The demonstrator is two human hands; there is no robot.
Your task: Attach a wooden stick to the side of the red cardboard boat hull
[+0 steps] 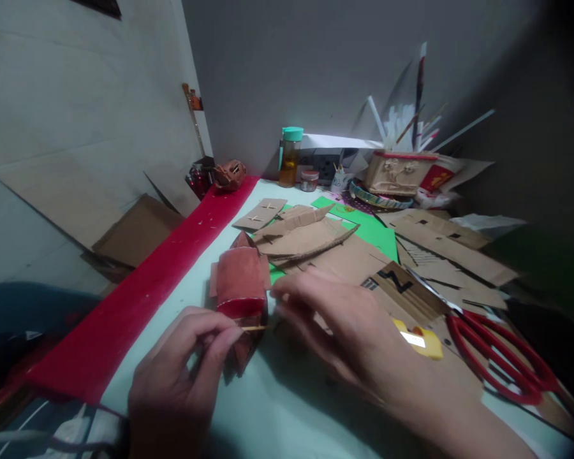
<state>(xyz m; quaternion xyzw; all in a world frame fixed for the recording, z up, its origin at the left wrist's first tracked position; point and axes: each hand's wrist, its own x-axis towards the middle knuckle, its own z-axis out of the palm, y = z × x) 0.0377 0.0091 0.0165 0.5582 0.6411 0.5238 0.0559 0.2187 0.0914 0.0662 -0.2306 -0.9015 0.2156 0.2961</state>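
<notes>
A small brown-red model boat [242, 274] with a curved roof, seemingly of painted cardboard, sits upright on the pale table cover. My left hand [184, 370] is at its near left side, thumb and forefinger pinched on a thin toothpick [254, 328]. The toothpick points right, across the boat's near end. Just right of the boat hovers my right hand [344, 319], slightly blurred, its bent fingers apart with nothing visible between them. Beyond the boat lie a cardboard boat hull [306, 236] and a cardboard piece [261, 213] bearing small stick crosses.
Red-handled scissors [502, 357] and a yellow tape dispenser [421, 341] lie at right among cardboard pieces [459, 245]. Along the wall stand a bottle [291, 159], a small jar [309, 181], a toothpick cup [338, 181] and a decorated box [395, 173] of sticks.
</notes>
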